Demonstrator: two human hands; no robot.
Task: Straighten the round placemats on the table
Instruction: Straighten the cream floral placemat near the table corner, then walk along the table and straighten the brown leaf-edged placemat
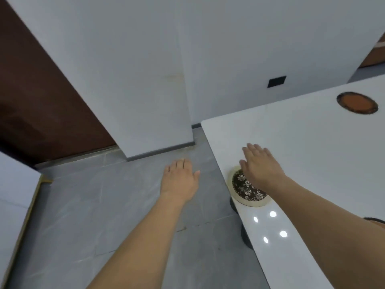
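Both forearms reach in from the bottom edge, bare. Right hand [261, 166] flat, palm down, fingers spread loosely, over the far half of the floral placemat [249, 189]; touching or just hovering over it, cannot tell from this angle. Nothing pinched. Floral placemat: round, dark centre with a pale flower print, cream rim, lying flat at the left edge of the white table [312, 153], rim at or slightly over that edge. Left hand [179, 178] open too, palm down, fingers together and thumb out, holding nothing, off the table and above the grey floor tiles [93, 205], near the placemat but apart from it.

Second round placemat [357, 102] further back on the table, orange centre with a dark patterned border, flat, well apart from the floral one. Dark curved edge [374, 220] at the right border past the right forearm, mostly cut off, possibly a third mat. Four bright light reflections on the glossy tabletop near the right forearm. Dark round shapes [246, 236] under the table edge, likely legs or stools, blurred.

White wall [145, 59] behind, black socket plate [276, 81] low on it, dark brown panel [41, 101] to the left.
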